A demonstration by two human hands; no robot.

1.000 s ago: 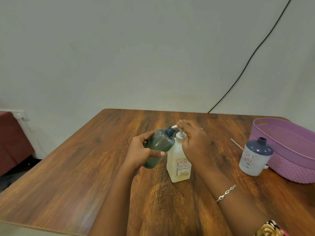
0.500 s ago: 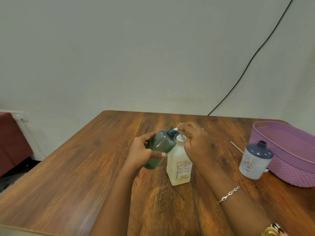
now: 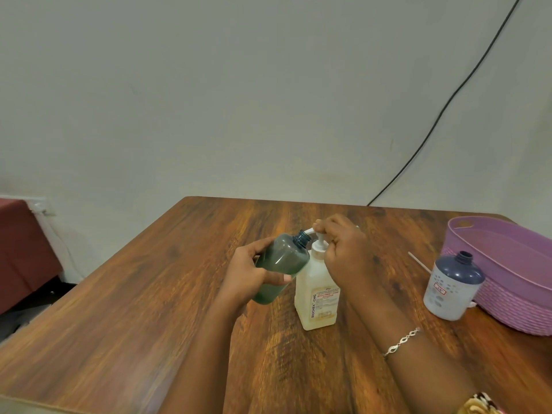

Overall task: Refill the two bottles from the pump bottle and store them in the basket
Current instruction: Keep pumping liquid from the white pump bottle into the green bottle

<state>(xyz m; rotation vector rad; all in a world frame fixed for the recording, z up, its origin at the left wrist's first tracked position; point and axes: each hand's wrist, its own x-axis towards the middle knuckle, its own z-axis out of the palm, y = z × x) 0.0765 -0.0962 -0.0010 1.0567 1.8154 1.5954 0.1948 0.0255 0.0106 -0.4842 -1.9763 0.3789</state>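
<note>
Brown wood-grain table point(image 3: 119, 324) fills the near view, and my two forearms reach out over it, a thin silver chain bracelet point(image 3: 401, 342) on the right wrist. My left hand point(image 3: 249, 277) wraps fingers and thumb round the dark green translucent plastic bottle point(image 3: 282, 262), holding it tilted and off the table, its uncapped neck up against the spout of the cream-white pump bottle with a printed label point(image 3: 316, 297), which stands upright on the wood just beside it. My right hand point(image 3: 343, 249) sits on top of the pump, fingers curled over its head. I judge this to be the first refill, mid-pump; how much has gone in I cannot tell through the tinted wall. Further right, the squat white bottle with a dark blue top point(image 3: 452, 286) stands uncapped on the table, right against the outside of the purple woven-look plastic basket point(image 3: 513, 282). It seems to be waiting its turn. Neither bottle is in the basket, so the second fill and both stowings are left. Beyond, a black cable point(image 3: 448, 103) runs down the plain pale wall.
</note>
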